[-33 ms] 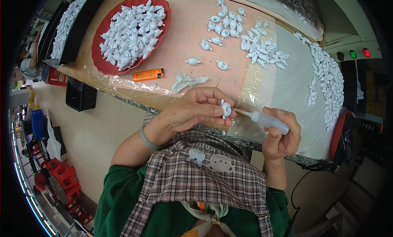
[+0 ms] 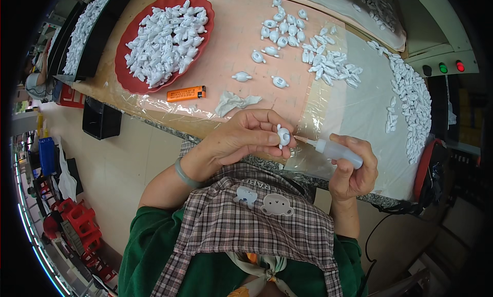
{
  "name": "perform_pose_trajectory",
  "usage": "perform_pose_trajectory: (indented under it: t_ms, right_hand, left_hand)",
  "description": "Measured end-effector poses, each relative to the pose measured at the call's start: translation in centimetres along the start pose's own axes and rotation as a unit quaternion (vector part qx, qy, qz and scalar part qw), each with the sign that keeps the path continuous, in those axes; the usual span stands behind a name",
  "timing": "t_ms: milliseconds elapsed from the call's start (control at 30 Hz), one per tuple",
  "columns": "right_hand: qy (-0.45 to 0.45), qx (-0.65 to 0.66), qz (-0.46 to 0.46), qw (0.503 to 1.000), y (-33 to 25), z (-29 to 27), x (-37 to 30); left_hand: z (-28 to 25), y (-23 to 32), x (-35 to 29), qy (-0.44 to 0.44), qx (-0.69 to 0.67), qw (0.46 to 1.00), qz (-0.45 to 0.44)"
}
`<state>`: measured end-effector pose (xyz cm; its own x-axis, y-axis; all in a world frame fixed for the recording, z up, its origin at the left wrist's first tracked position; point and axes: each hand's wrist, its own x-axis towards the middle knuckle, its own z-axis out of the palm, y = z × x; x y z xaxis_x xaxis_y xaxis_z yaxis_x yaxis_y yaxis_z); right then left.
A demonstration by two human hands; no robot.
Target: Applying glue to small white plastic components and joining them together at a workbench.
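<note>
A small white rounded plastic part [image 2: 283,135] with little knobs and a dark opening is pinched between the thumb and fingers of my left hand [image 2: 250,136]. My right hand [image 2: 354,166] grips a translucent squeeze bottle [image 2: 339,152], which lies nearly level with its thin nozzle pointing left. The nozzle tip is close to the part's right side; whether they touch I cannot tell. Just beyond my left hand lies a crumpled white tissue [image 2: 236,102]. Several similar rounded parts [image 2: 280,82] rest singly on the pink sheet farther off.
A red scalloped tray [image 2: 123,66] heaped with white parts stands at the far left, an orange lighter [image 2: 186,93] before it. Slim white pieces [image 2: 328,66] lie in a pile at centre right, more [image 2: 411,102] along the right edge. A machine panel [image 2: 447,67] with coloured buttons borders the table.
</note>
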<state>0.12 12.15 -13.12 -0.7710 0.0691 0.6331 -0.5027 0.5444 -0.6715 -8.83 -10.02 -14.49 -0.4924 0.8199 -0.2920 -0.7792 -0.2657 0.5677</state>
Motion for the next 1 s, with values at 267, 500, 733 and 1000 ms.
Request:
perform_pose_trajectory:
  t_ms: [267, 500, 733, 1000]
  right_hand:
    - [-0.017, -0.033, -0.032, 0.999, -0.3, -0.2, 0.4]
    - [-0.022, -0.003, 0.001, 1.000, -0.2, -0.1, 0.1]
    - [0.062, 0.151, 0.109, 0.981, 1.4, 0.7, 0.2]
    - [0.057, 0.313, 0.377, 0.870, 3.8, -0.1, 2.6]
  left_hand:
    - [-0.4, 0.0, 0.1, 0.014, 0.039, 0.998, 0.037]
    - [-0.5, -0.1, 0.1, 0.013, 0.037, 0.998, 0.045]
    - [-0.6, 0.3, -0.1, 0.026, 0.034, 0.998, 0.035]
    - [-1.3, 0.3, -0.4, 0.035, 0.042, 0.997, 0.050]
